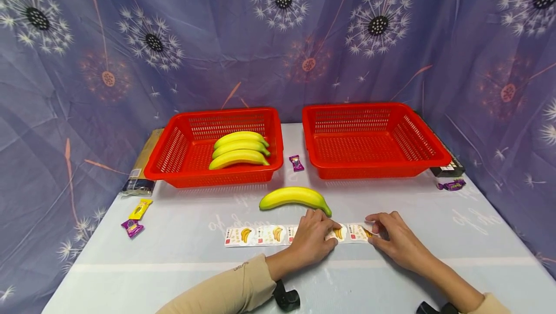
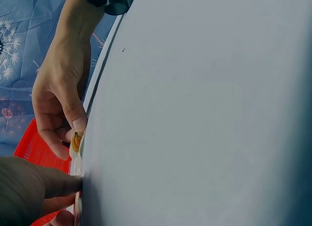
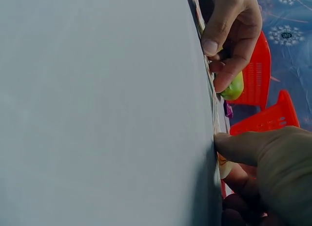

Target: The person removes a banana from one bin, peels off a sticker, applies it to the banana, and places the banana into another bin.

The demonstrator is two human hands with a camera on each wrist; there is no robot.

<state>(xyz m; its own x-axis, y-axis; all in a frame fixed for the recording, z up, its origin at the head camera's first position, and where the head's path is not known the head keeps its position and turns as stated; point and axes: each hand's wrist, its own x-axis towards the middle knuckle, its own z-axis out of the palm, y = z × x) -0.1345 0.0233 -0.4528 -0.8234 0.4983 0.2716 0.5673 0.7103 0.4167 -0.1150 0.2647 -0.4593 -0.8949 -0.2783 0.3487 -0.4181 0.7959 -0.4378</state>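
Observation:
A white strip of banana stickers [image 1: 268, 236] lies across the table in front of me. My left hand [image 1: 310, 240] holds it near the middle, fingers bent and fingertips on the strip, hiding part of it. At the right end my right hand [image 1: 397, 240] pinches a banana sticker [image 2: 76, 141] between thumb and fingers, and that end looks slightly raised. Just beyond the left hand lies a single yellow banana [image 1: 295, 196] with a greenish tip. In the right wrist view the left hand [image 3: 236, 33] has its thumb and index finger at the strip's edge.
Behind the strip stand two red baskets; the left basket [image 1: 173, 179] contains three bananas [image 1: 240, 150], and the right basket [image 1: 373, 171] stands beside it. Wrapped candies lie around: purple [image 1: 296, 163], yellow [image 1: 140, 209], purple [image 1: 132, 227] and purple [image 1: 451, 185]. A brown packet [image 1: 145, 164] sits left.

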